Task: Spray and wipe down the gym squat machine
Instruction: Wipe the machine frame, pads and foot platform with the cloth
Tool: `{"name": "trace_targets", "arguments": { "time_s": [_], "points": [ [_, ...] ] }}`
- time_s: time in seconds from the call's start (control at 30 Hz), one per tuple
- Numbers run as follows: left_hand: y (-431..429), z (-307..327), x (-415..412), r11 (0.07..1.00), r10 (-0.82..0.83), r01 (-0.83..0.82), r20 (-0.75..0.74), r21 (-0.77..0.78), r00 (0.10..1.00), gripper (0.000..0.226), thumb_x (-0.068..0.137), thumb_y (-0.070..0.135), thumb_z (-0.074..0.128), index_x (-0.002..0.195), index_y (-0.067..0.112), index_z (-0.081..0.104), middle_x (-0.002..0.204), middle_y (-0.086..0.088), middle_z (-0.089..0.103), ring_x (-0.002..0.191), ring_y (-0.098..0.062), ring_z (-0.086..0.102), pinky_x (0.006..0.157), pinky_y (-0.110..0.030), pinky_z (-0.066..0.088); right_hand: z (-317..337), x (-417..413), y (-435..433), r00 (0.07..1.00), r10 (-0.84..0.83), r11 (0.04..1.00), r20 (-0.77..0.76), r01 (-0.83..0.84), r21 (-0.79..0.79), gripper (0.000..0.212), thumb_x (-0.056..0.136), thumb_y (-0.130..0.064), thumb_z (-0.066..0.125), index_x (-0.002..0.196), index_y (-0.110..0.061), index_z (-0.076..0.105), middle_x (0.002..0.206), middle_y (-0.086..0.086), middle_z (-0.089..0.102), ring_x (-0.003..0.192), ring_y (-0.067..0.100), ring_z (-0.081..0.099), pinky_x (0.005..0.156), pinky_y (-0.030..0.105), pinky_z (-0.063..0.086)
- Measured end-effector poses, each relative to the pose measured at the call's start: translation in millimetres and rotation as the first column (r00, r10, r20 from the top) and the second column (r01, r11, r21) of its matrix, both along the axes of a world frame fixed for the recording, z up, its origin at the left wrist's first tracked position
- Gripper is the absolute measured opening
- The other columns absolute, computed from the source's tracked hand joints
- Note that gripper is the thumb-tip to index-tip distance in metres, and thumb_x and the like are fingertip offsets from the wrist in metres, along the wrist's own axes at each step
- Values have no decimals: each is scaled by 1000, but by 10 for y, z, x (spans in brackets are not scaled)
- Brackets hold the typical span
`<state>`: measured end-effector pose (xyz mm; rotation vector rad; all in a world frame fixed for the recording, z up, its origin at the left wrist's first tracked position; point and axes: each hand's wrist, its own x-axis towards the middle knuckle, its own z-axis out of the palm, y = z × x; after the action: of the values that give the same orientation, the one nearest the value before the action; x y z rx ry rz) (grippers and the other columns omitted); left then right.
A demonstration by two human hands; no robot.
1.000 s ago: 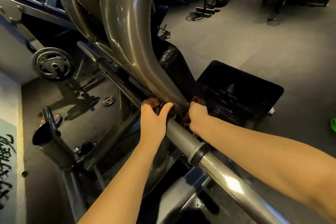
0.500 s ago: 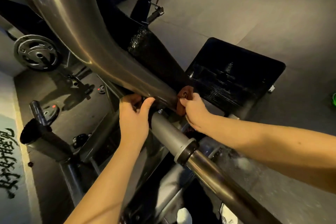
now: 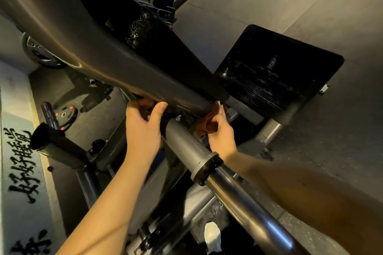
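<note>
Dim gym, grey rubber floor [image 3: 290, 6]; landmark is the big grey tube [image 3: 103, 54] of the squat machine [image 3: 132, 174], with a black footplate [image 3: 275, 72] just right of it, a weight plate [image 3: 39, 54] behind-left and a white panel with black lettering [image 3: 18, 172] down-left. A brown cloth [image 3: 209, 125] sits at the tube's lower end, beside the steel bar [image 3: 186, 147]; the right hand [image 3: 222, 136] pinches it between thumb and curled fingers, and the left hand [image 3: 143, 128] hooks its fingers under the tube, thumb against it, contents unclear. Versus half a second ago: the tube fills more of the view, the right hand has dropped toward the bar, the left hand is unchanged.
</note>
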<state>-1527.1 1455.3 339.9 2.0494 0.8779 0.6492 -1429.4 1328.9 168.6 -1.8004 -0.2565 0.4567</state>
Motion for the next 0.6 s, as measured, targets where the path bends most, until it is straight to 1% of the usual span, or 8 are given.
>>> {"name": "trace_targets", "arguments": {
  "time_s": [0.07,0.13,0.2,0.27,0.3,0.43,0.53,0.6],
  "points": [
    [-14,4,-3,1000,0,0,8,1,1000,42,96,35,67,129,12,55,125,-1,62,107,4,56,82,6,37,-15,12,-24,1000,15,997,-4,-15,72,38,100,3,53,137,-4,51,164,5,34,149,14,33,116,16,35],
    [-17,2,-2,1000,-5,5,16,-5,1000,38,96,35,67,126,16,55,125,0,62,111,1,57,83,5,38,-43,40,-15,999,-11,989,-42,17,146,43,101,6,49,144,-4,47,168,-12,18,147,-12,19,115,6,24],
    [-10,1,-4,1000,-10,10,11,-11,1000,39,96,36,67,127,17,54,125,0,63,112,-1,58,85,4,39,-116,58,15,997,-44,993,-71,51,104,54,98,7,52,150,-6,41,165,-1,31,144,-2,36,111,11,37],
    [-1,5,1,1000,-9,10,14,-12,1000,42,96,37,68,129,15,54,125,-1,63,113,-4,59,86,3,40,-175,58,35,997,-74,997,-17,73,-12,61,92,5,58,149,-11,43,148,13,51,133,30,54,105,35,51],
    [2,1,0,1000,-8,8,18,-11,1000,43,95,37,68,129,14,54,125,-1,63,114,-6,59,87,2,41,-190,61,32,998,-62,998,-7,62,-29,60,91,6,58,147,-11,45,146,14,52,130,34,54,105,41,51],
    [19,-31,1,1000,-27,27,36,-3,999,48,94,40,67,130,11,54,124,-2,64,117,-11,60,91,-4,44,-232,72,-26,999,1,998,48,-4,65,47,101,2,52,145,-14,49,166,-14,20,152,5,23,125,30,27],
    [39,-54,-4,999,-35,35,36,5,999,57,90,50,66,132,14,53,128,-1,63,119,-11,59,102,-17,47,-150,9,-154,1000,4,991,9,-5,133,43,98,1,59,128,-30,57,168,-8,25,149,4,30,117,16,31],
    [46,-58,1,999,-36,36,46,-2,998,61,88,52,65,133,14,53,128,-1,63,119,-11,59,99,-13,46,-34,18,-187,998,-43,970,-44,52,237,50,98,0,62,134,-33,52,158,-5,44,141,2,44,112,13,37]
  ]
}}
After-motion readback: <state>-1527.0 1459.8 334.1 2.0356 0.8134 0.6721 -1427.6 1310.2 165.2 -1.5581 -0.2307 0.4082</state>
